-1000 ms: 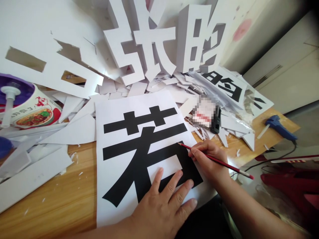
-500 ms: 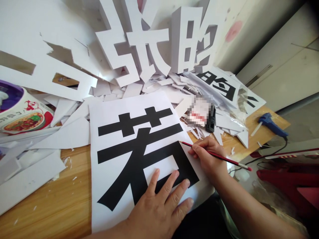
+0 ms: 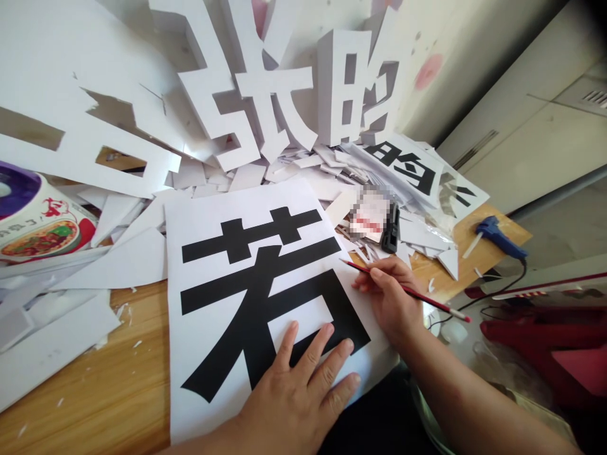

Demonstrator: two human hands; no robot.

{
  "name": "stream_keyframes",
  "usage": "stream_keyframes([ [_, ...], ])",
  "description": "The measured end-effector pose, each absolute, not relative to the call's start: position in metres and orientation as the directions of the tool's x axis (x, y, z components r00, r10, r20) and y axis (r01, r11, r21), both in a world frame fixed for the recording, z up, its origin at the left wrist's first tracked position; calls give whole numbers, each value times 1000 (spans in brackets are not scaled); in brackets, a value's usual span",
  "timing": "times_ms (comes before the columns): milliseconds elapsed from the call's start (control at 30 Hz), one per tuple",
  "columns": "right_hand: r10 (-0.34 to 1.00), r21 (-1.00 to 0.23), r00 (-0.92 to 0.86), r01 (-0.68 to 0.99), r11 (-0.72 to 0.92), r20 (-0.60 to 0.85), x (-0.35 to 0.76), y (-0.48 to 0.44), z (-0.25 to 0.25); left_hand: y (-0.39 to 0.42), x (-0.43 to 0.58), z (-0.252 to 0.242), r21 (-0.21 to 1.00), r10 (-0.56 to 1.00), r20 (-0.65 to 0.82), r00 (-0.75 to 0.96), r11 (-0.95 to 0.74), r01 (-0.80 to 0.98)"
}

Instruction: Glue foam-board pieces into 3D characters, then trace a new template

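A white sheet [image 3: 208, 341] with a large black printed character [image 3: 260, 278] lies on the wooden table in front of me. My left hand [image 3: 303, 385] rests flat on its lower part, fingers spread over the black strokes. In my right hand [image 3: 391, 297] is a red and black pencil [image 3: 417, 294], pinched between thumb and fingers. The pencil tip points left, close to the right end of the character's long middle stroke; whether it touches the paper I cannot tell. The pencil's eraser end sticks out to the right.
Piled white offcuts [image 3: 289, 167] cover the table [image 3: 137, 379] behind the sheet. Standing white cut-out characters [image 3: 275, 82] lean at the back. A noodle tub [image 3: 42, 221] sits left, a blue glue gun [image 3: 500, 237] right. Beyond the sheet lies a black-handled object [image 3: 390, 230].
The pencil tip has moved up the sheet, from the lower box stroke towards the long middle stroke's end. My left hand stays on the paper. The whole view has shifted slightly.
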State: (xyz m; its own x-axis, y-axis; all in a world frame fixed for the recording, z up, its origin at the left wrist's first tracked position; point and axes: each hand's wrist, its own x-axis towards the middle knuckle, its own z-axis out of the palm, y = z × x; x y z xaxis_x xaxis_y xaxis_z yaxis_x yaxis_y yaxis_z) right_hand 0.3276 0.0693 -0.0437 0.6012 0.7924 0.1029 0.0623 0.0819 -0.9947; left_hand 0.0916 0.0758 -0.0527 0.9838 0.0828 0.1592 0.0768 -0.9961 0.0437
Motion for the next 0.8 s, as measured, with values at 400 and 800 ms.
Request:
stream_keyframes([
  [400,852,-972,516,234,-34,94,323,78,-43,80,95,-51,92,41,23,999,-995,39],
  [800,840,-952,515,305,5,170,325,83,-46,83,91,-53,42,186,192,964,-983,181],
])
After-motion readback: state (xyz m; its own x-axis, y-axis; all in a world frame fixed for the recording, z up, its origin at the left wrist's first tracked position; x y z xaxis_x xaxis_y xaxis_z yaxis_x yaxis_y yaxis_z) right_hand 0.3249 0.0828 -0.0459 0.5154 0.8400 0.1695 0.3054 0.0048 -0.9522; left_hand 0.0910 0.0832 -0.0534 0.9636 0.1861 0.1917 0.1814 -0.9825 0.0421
